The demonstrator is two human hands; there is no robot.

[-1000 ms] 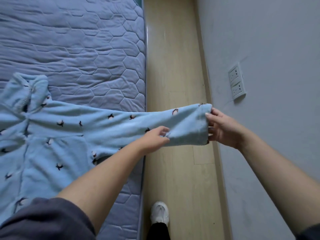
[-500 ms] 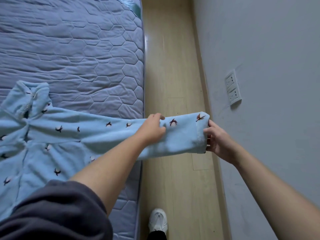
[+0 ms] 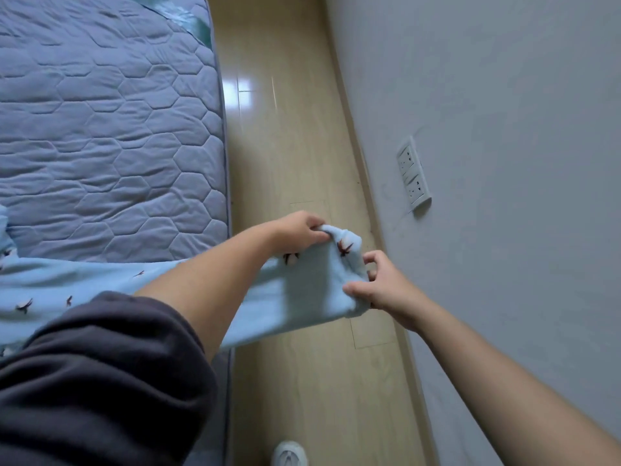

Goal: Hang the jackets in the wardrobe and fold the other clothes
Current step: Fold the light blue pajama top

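Both hands pinch the cuff (image 3: 342, 274) of the pale blue garment (image 3: 84, 287) beyond the bed (image 3: 117, 146) edge, left hand (image 3: 299, 232) above, right hand (image 3: 386, 290) below; a dark sleeve (image 3: 100, 381) hides much of the garment.

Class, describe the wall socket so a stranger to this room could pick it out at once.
Start at the grey wall right of the wooden floor. Low on it, beyond the right hand, sits the socket plate: white, the wall's only fitting.

Blue-grey hexagon-quilted bed (image 3: 111, 136) carries light-blue fleece garment (image 3: 67, 284) with small dark prints, at its near edge; pale wood-plank floor (image 3: 295, 146) carries white shoe (image 3: 289, 454).
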